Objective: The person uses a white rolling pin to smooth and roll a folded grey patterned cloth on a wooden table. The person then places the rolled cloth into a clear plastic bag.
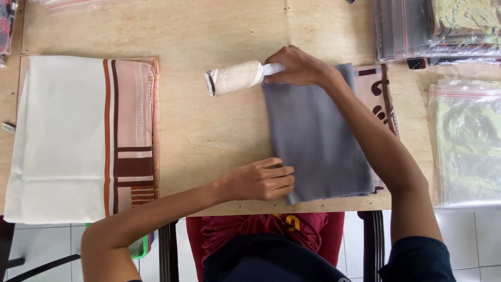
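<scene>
Plywood table (219,130). Left side: folded cream cloth (62,136) with brown and orange stripes along one edge. Right edge — clear zip bags (464,146), stacked; far right corner — pile of bagged patterned fabrics (438,26). White tiled floor (485,235) below.

Textile packing workshop, plywood table (219,130), folded cloths (78,136), bagged fabric stacks (417,31) (clear zip bags)

— What are we working on here?
— We have a pale plywood table (219,125), its grain running across and a seam down the middle near the far edge.
— And under it?
— Past the near edge we see a white tiled floor (469,235) with thin grout lines, and dark chair arms (168,250) on either side of us.
— The light?
— Even and soft; we see only faint shadows on the wood.
</scene>
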